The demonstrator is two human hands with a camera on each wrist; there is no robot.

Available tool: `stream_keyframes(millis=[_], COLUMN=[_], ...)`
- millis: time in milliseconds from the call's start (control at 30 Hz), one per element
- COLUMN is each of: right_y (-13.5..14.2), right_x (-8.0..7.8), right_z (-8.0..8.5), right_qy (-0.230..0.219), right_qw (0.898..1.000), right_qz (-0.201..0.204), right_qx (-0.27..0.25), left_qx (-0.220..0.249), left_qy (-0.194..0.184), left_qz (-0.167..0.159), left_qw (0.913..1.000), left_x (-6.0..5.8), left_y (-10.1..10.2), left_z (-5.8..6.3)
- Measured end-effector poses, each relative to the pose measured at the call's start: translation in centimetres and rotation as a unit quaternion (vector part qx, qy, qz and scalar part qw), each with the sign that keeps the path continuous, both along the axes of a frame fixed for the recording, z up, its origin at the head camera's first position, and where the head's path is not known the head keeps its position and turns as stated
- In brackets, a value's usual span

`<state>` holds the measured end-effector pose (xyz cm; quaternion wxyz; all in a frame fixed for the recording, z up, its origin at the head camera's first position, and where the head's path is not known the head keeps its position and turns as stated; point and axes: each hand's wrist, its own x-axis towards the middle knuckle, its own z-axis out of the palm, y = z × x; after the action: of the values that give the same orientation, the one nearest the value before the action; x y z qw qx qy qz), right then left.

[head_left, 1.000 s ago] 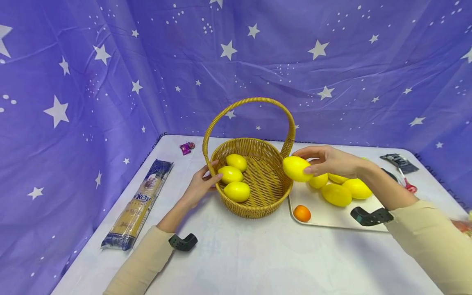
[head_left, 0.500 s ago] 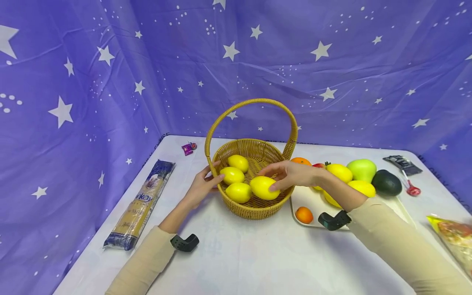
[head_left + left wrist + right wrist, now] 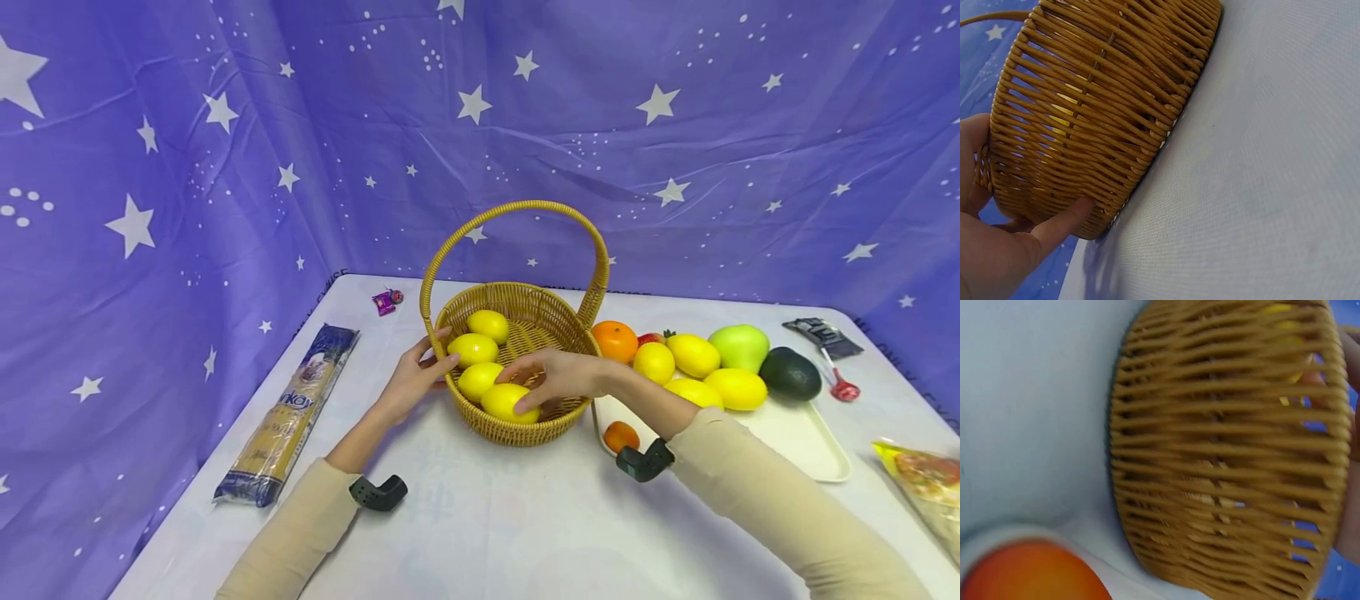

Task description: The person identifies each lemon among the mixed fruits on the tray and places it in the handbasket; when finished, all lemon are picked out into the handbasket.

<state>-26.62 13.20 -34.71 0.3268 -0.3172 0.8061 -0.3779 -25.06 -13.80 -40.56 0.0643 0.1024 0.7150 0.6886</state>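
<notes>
The wicker basket (image 3: 517, 432) with a tall hoop handle stands mid-table. My left hand (image 3: 408, 385) grips its left rim at the foot of the handle; in the left wrist view, fingers of the left hand (image 3: 997, 250) lie against the woven wall. Inside the basket, my right hand (image 3: 570, 373) holds a yellow lemon (image 3: 504, 403) low at the front. That lemon touches or nearly touches another lemon (image 3: 477, 381), with two more behind. In the right wrist view the basket wall (image 3: 1222, 437) hides most of the hand.
Right of the basket, a cream tray (image 3: 798, 442) bears an orange (image 3: 615, 342), several lemons, a green fruit (image 3: 739, 347), an avocado (image 3: 790, 374) and a small orange fruit (image 3: 622, 436). A spaghetti pack (image 3: 288, 414) lies left. A lollipop (image 3: 845, 390) lies far right.
My right hand has carried the lemon leftward from above the tray's edge down into the basket's front. One lemon there has shifted slightly. The left hand has stayed on the rim.
</notes>
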Motion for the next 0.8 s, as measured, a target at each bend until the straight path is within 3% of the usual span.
stream_keyframes(millis=[200, 400, 600, 800], right_y=[-1.1, -1.5, -0.8, 1.8], right_x=[0.1, 0.1, -0.2, -1.0], right_z=[-1.1, -1.4, -0.5, 1.3], right_qy=[0.001, -0.054, -0.123, -0.124], right_qw=[0.999, 0.996, 0.989, 0.989], right_qz=[-0.04, -0.072, -0.068, -0.043], right_qx=[0.0, -0.003, -0.042, -0.068], left_qx=[-0.004, -0.001, -0.002, 0.001], left_qy=[-0.008, -0.016, -0.012, -0.014], left_qz=[0.0, -0.001, 0.003, -0.003], left_qw=[1.0, 0.9999, 0.9999, 0.9999], left_x=[0.1, 0.0, 0.2, 0.4], left_y=[0.1, 0.1, 0.1, 0.1], left_z=[0.1, 0.0, 0.2, 0.6])
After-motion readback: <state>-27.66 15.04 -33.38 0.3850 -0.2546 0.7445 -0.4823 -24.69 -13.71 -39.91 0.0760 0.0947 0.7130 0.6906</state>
